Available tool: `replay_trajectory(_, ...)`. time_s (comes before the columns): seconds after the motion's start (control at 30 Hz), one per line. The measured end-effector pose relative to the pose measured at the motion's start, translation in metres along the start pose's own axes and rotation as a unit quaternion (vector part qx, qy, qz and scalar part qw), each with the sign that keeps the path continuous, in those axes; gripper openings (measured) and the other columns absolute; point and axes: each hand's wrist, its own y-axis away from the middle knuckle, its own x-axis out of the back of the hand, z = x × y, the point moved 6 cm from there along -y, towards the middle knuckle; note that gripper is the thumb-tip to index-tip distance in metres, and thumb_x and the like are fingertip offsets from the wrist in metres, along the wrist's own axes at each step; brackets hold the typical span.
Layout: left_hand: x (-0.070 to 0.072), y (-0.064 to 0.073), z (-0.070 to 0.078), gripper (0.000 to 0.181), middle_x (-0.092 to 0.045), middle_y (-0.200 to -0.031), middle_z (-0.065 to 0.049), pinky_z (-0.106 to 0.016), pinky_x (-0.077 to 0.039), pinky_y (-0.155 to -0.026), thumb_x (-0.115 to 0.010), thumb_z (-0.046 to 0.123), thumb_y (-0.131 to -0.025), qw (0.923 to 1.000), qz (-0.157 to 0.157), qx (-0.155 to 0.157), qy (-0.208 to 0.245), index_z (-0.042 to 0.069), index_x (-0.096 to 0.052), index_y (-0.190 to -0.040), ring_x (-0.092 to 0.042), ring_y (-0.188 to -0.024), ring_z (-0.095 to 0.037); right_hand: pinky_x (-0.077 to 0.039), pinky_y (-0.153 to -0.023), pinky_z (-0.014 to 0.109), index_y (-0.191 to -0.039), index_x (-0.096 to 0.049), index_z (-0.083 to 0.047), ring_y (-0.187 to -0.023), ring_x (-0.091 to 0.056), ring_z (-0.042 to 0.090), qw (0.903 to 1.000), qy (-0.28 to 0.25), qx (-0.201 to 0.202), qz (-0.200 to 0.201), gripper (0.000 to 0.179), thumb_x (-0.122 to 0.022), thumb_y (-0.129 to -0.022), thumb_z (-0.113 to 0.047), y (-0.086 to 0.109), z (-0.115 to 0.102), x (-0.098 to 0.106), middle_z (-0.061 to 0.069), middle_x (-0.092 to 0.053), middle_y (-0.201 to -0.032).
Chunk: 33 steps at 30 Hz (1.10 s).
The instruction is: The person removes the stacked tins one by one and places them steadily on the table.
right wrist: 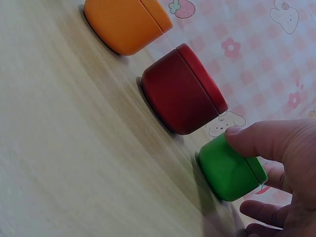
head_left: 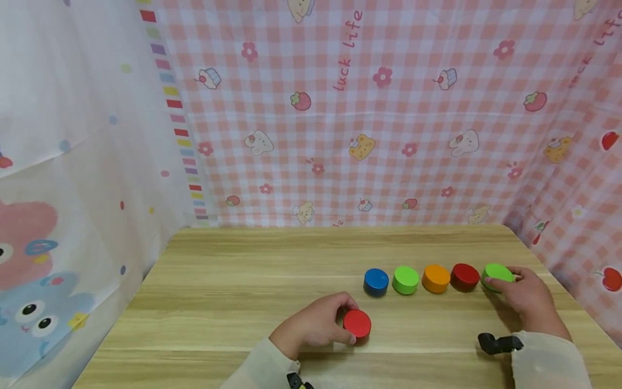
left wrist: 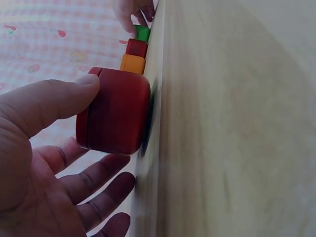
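My left hand [head_left: 316, 326] holds a small bright red lidded tin [head_left: 357, 325] near the front middle of the table, the thumb [left wrist: 59, 101] on its near side and the index finger around the far side. In the left wrist view the other fingers spread loosely below the tin. Over at the right, my right hand [head_left: 531, 297] grips a green tin [head_left: 495, 275] between thumb and fingers, at the end of a row. Beside it stands a dark red tin [right wrist: 182, 89], a small gap apart. Whether the held tins touch the table I cannot tell.
Leftward along the same row stand an orange tin [head_left: 435, 279], a second green tin [head_left: 405, 280] and a blue tin [head_left: 376, 283]. All are upright on the wooden table [head_left: 233, 270]. A pink checked cloth [head_left: 340, 124] hangs behind the table's back edge.
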Motion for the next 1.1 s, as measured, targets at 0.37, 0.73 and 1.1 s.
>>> replay_trajectory(0.37,0.022,0.001,0.001,0.043,-0.065,-0.124,0.005,-0.055,-0.047,-0.109,-0.089,0.018,-0.083,0.9977,0.067,0.000,-0.011,0.025,-0.066,-0.119,-0.057,-0.124,-0.027,-0.042,-0.103,0.066,-0.152,-0.032,0.013,-0.126,-0.043,0.057,0.9998,0.012,0.011,0.009,0.085,-0.069,-0.099,-0.041,0.007,-0.010,-0.004,0.043,-0.038,-0.146)
replay_trajectory(0.73,0.045,-0.021,0.003,0.051,-0.064,-0.129,-0.008,-0.053,-0.046,-0.098,-0.087,0.029,-0.086,0.9786,0.174,0.040,-0.103,0.019,-0.066,-0.132,-0.055,-0.118,-0.030,-0.041,-0.103,0.066,-0.154,-0.029,0.012,-0.126,-0.042,0.056,1.0000,-0.002,-0.002,0.004,0.091,-0.071,-0.098,-0.045,0.008,-0.004,0.002,0.042,-0.036,-0.146)
replay_trajectory(1.1,0.050,-0.041,-0.005,0.051,-0.063,-0.125,-0.010,-0.052,-0.042,-0.093,-0.088,0.031,-0.086,0.9668,0.191,0.081,-0.150,0.023,-0.068,-0.132,-0.054,-0.112,-0.032,-0.040,-0.105,0.066,-0.153,-0.028,0.013,-0.127,-0.042,0.057,0.9999,-0.008,-0.009,-0.003,0.093,-0.073,-0.097,-0.045,0.009,-0.006,0.000,0.043,-0.035,-0.149)
